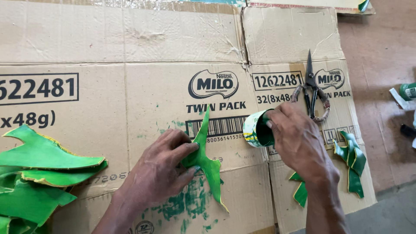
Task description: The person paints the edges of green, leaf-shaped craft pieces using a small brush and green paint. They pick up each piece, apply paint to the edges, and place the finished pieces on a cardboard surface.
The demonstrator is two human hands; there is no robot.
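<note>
Head view, left hand pinching 1 green cut piece, right hand gripping 1 small can (scissors beside).

cardboard: matt brown paperboard, creased, smeared with green paint | leaf shape: glossy green painted sheet, pale raw edge | can: shiny green | scissors: dark dull metal, handles wrapped in cord

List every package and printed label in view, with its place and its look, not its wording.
Flattened cardboard box: spread under both hands, brown, dark print, green paint smears.
Oval logo label: centre of the cardboard, dark with white.
Barcode: below the logo, black bars.
Small can: in the right hand, cylindrical, green inside, pale printed outside.
</note>
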